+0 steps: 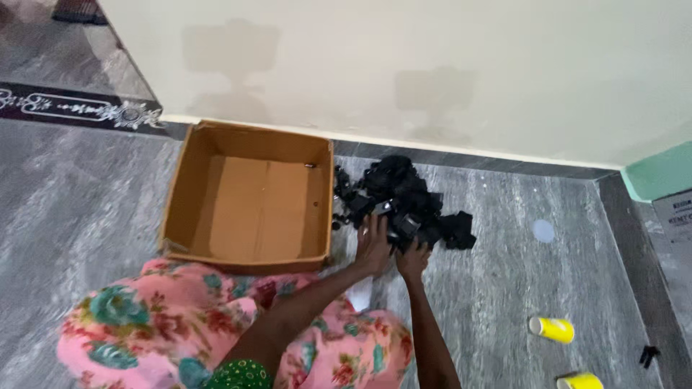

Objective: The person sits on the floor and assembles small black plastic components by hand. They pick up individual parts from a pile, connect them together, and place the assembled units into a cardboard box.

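On the left, an open cardboard box (249, 209) stood on the grey stone floor (72, 209) against the base of the pale wall (404, 65), nearly empty, with one small dark piece near its far right corner. The person's knees, in pink flowered cloth (173, 324), pressed against its near side. Just beside the box's right wall lay a heap of small black parts (404, 194), spread loosely toward the right. Both arms reached into its near edge. The left hand (373, 245) rested on the heap with its fingers curled down among the pieces; whether they gripped one could not be told. The right hand (413, 258), touching the left, had its fingers closed narrowly round a black part at the heap's front. To handle such a tangle well, it would seem wise to steady the pile with one hand and lift a single piece free with the other. Further right lay two yellow paper cups (552, 329) and a stray black clip (649, 354).
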